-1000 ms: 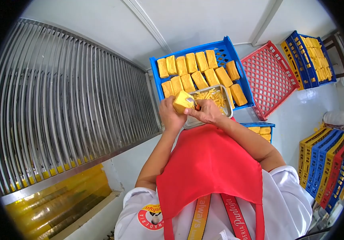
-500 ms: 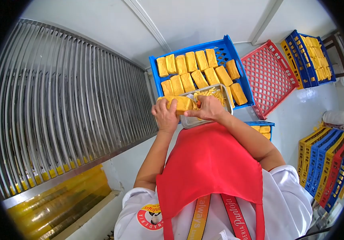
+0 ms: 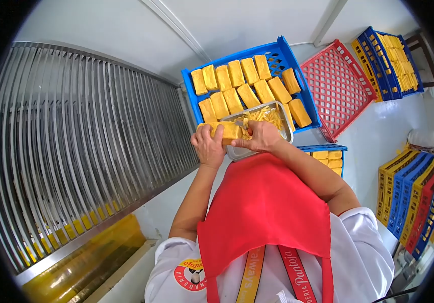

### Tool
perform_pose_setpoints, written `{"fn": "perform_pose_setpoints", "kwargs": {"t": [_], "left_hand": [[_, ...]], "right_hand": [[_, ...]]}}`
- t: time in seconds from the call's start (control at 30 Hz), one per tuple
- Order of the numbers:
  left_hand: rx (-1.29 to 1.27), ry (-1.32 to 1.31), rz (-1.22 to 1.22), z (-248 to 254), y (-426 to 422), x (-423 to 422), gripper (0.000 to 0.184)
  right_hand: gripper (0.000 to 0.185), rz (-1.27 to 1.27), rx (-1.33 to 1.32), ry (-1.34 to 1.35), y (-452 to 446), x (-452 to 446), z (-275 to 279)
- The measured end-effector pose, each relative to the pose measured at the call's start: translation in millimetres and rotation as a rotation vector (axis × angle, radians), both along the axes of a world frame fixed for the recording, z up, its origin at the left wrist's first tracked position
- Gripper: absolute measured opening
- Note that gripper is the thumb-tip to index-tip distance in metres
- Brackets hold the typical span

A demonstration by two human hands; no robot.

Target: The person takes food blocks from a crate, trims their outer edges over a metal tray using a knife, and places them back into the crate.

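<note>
My left hand (image 3: 210, 148) is closed around a yellow-orange loaf (image 3: 231, 131), which lies lengthwise over the left side of a metal tray (image 3: 238, 154). Beside the loaf's right end, my right hand (image 3: 262, 137) grips a small tool (image 3: 245, 122) that is mostly hidden by the fingers. Thin yellow strips (image 3: 270, 117) lie in the tray. The tray overlaps the near edge of a blue crate (image 3: 304, 86) holding several similar loaves in rows.
A slatted metal rack (image 3: 90, 136) stands at the left. A red crate (image 3: 335, 91) leans right of the blue one. Stacked crates (image 3: 404, 197) stand at the right, filled blue crates (image 3: 383, 65) at the upper right, and another blue crate (image 3: 345, 151) lower down.
The loaf has turned from end-up to lying lengthwise, and my left hand now grips it from farther left. The view has shifted slightly, and the crates appear higher.
</note>
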State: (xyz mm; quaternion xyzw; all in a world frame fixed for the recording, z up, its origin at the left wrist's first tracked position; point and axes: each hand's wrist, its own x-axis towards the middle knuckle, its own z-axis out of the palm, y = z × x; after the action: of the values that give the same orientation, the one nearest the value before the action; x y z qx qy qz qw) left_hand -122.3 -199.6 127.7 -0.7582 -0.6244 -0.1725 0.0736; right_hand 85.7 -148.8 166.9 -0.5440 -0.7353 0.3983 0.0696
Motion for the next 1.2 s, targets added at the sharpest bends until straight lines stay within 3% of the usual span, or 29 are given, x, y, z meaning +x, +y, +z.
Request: {"fn": "perform_pose_setpoints", "kwargs": {"t": [0.2, 0.3, 0.37, 0.4, 0.43, 0.47, 0.5, 0.57, 0.67, 0.7, 0.77, 0.83, 0.9, 0.97, 1.03, 1.1, 1.13, 1.2], "left_hand": [[-0.041, -0.015, -0.031, -6.0, 8.0, 5.5, 0.052], [-0.132, 0.010, -0.036, -11.5, 13.6, 9.6, 0.040], [-0.439, 0.137, -0.064, -9.8, 24.3, 10.2, 0.044], [-0.441, 0.137, -0.075, -6.2, 31.6, 11.8, 0.044], [-0.809, 0.314, -0.033, -2.2, 38.5, 13.2, 0.052], [-1.175, 0.496, 0.013, 6.7, 47.1, 16.6, 0.061], [-1.184, 0.505, -0.009, 8.8, 61.8, 22.1, 0.061], [-1.725, 0.442, 0.137, 15.6, 89.3, 24.7, 0.070], [-1.839, 0.297, 0.073, 26.0, 120.7, 42.3, 0.077], [-1.837, 0.308, 0.063, 17.0, 127.2, 46.0, 0.077], [-1.415, -0.149, 0.000, -3.9, 140.9, 56.9, 0.080], [-1.173, -0.341, 0.076, -25.4, 163.9, 86.4, 0.075], [-1.109, -0.515, 0.096, -44.3, 199.6, 122.2, 0.082], [-0.864, -0.592, 0.048, -95.5, 233.1, 150.9, 0.082], [-0.803, -0.519, 0.084, -106.3, 269.1, 186.1, 0.081], [-0.804, -0.661, 0.122, -126.8, 300.7, 211.2, 0.085], [-0.782, -0.584, 0.150, -154.3, 315.9, 216.4, 0.089], [-0.812, -0.419, 0.197, -153.0, 322.1, 234.1, 0.092]], "right_hand": [[0.084, 0.052, -0.298, 0.097, 5.2, 2.8, -24.1], [0.084, 0.066, -0.441, 0.127, 6.1, 7.2, -36.9], [0.084, 0.049, -0.486, 0.119, 5.5, 12.9, -42.9], [0.070, 0.067, -0.371, -0.064, 2.1, 16.6, -47.2], [0.057, 0.085, -0.257, -0.248, 0.6, 21.2, -54.0], [0.057, 0.076, -0.262, -0.249, -0.7, 26.4, -72.1], [0.050, 0.092, -0.092, -0.440, -4.1, 36.2, -100.7], [0.043, 0.131, 0.114, -0.698, -8.3, 44.1, -118.1], [0.036, 0.055, -0.115, -0.610, 2.5, 58.2, -102.4], [0.036, 0.043, -0.119, -0.609, 3.7, 64.6, -107.9], [0.032, -0.064, -0.270, -0.430, 3.4, 80.8, -118.3], [0.031, -0.118, -0.292, -0.357, 2.5, 97.1, -123.3], [0.029, -0.206, -0.290, -0.271, 1.3, 109.8, -118.4], [0.029, -0.269, -0.248, -0.240, -7.0, 121.6, -131.1], [0.027, -0.336, -0.229, -0.175, -12.1, 133.9, -139.7], [0.027, -0.384, -0.218, -0.159, -14.9, 143.9, -137.2], [0.026, -0.420, -0.199, -0.139, -16.8, 147.4, -136.8], [0.026, -0.466, -0.187, -0.140, -18.9, 153.2, -140.8]]}}
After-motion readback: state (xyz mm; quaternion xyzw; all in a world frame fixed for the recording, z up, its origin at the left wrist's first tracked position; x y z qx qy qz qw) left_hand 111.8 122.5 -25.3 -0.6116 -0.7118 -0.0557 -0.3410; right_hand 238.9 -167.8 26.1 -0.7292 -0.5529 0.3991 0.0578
